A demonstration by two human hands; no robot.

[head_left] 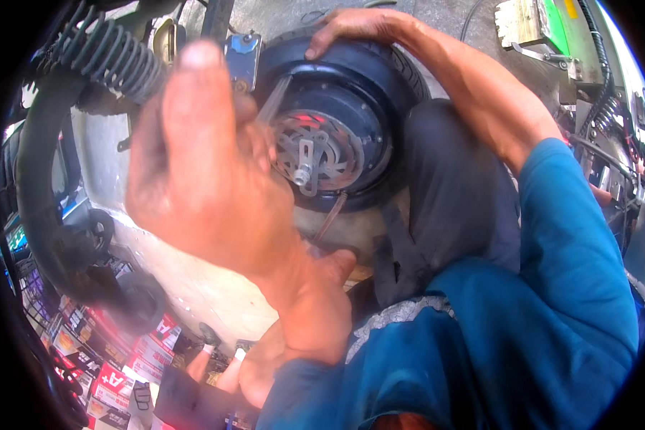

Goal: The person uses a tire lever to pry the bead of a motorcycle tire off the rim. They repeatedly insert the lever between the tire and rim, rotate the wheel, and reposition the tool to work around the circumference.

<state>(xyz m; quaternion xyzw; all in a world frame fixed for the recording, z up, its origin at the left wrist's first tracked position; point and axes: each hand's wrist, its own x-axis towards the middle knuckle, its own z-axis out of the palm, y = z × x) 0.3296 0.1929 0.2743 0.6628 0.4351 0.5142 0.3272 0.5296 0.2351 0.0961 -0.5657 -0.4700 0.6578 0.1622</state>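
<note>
A black tyre on a hub-motor wheel lies on its side in front of me, its brake disc and axle facing up. My left hand, large, close and slightly blurred, is closed with the thumb uppermost. A flat grey metal bar, seemingly a tyre lever, runs from this fist to the rim's edge; the fist hides its other end. My right hand rests on the tyre's far side with its fingers spread over the rubber. A second thin strip sticks out at the wheel's near edge.
A coil-spring shock absorber and a thick black curved tube stand at the left. Red and white cartons are stacked at lower left, near another person's legs. A wooden block lies at far right. My dark-trousered knee borders the wheel.
</note>
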